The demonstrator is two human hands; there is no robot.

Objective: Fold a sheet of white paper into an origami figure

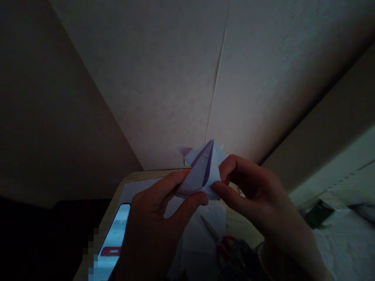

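Note:
A folded white paper figure [202,168] with pointed flaps is held up between both hands, above a small wooden table. My left hand [164,210] grips its lower left side, the thumb pressed along the bottom edge. My right hand [249,187] pinches the lower right flap between thumb and index finger. One fold stands up to a peak at the top, with a dark opening down its middle. Below the paper figure lies a pair of scissors [215,234] with red handles, blades pointing up and left. Their handles are partly hidden by something dark.
White paper sheets [205,222] lie on the wooden table [133,177]. At the left a lit phone [113,234] shows a timer, partly covered by my left hand. A pale wall [164,97] rises right behind the table. Light fabric [348,249] lies at the lower right.

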